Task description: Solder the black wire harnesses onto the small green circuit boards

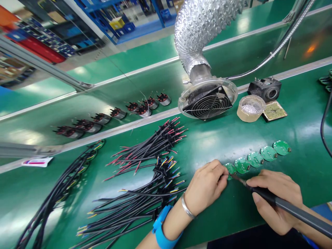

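Note:
My right hand is wrapped around the dark handle of a soldering iron. The iron's tip meets the nearest round green circuit board, at the left end of a slanting row. At that board's left edge, the fingers of my left hand are pinched together; what lies between them is hidden. A black cable with coloured wire ends runs to the left wrist and passes out of sight. Further along the row lie more round boards, each with a small component at its edge.
Bundles of black cables lie left of my hands. A fume extractor hangs over the bench's back. Behind the boards sit a tub of silvery material, a square sponge dish and a black holder. Small motors line the back ledge.

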